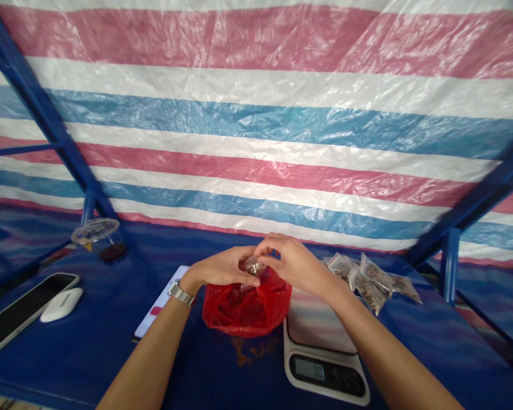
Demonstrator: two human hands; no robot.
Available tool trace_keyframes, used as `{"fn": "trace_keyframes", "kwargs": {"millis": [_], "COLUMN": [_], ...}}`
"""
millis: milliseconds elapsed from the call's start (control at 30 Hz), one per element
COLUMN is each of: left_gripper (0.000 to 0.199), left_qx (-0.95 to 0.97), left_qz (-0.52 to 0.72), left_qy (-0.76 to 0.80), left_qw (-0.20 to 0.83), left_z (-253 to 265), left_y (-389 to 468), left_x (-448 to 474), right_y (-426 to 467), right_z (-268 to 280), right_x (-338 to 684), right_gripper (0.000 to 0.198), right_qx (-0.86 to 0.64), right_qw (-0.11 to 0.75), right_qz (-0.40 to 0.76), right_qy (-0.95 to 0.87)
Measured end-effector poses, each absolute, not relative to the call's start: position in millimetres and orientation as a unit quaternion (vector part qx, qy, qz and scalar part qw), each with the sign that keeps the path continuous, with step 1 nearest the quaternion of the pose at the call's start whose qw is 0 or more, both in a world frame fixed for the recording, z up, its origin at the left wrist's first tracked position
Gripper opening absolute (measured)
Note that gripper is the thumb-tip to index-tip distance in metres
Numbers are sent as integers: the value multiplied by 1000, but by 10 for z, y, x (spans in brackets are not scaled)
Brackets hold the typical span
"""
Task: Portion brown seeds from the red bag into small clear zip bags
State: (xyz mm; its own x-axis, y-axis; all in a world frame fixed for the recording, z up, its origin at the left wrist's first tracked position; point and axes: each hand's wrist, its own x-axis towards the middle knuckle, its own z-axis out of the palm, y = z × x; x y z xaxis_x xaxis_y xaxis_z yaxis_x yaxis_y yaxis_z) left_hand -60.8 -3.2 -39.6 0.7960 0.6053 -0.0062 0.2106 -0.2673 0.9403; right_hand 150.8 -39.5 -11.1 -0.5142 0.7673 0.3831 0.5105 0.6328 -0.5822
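Observation:
Over a red plastic bag [247,310] my two hands meet at a small clear plastic bag [253,265]. My left hand [228,265], a metal watch [182,292] on its wrist, grips the small bag's near side between thumb and fingers. With thumb and fingertips pinched, my right hand [288,259] holds its upper edge. What the small bag contains is mostly hidden by the fingers. The red bag stands with its mouth open on the blue table [214,364], and brown crumbs [243,353] lie in front of it.
Right of the red bag is a digital scale [325,359], its display lit. Several filled clear bags [374,282] lie farther right. To the left are a phone [160,307], a dark-screened phone [21,310], a white earbud case [62,304] and a lidded clear cup [102,239]. A striped tarp [260,131] hangs behind.

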Motion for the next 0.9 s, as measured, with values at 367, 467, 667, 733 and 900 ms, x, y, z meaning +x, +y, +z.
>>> {"fn": "trace_keyframes", "kwargs": {"millis": [367, 467, 667, 733, 900], "left_gripper": [47, 48, 33, 34, 39], "left_qx": [812, 810, 789, 789, 806], "left_qz": [153, 149, 142, 162, 167], "left_qy": [230, 244, 268, 281, 291], "left_qw": [514, 512, 535, 522, 488], "left_z": [-459, -448, -415, -435, -496], "left_y": [2, -4, -15, -4, 31], "left_x": [-618, -615, -596, -596, -613], "right_y": [-416, -394, -384, -396, -410], "right_z": [-83, -125, -155, -139, -129], "right_x": [1496, 1493, 1460, 1455, 1457], "right_gripper": [20, 22, 23, 22, 26], "right_qx": [-402, -396, -372, -363, -365], "right_qw": [324, 315, 328, 334, 315], "right_qz": [146, 156, 149, 146, 132], "right_qy": [-844, -848, -855, -858, -866]}}
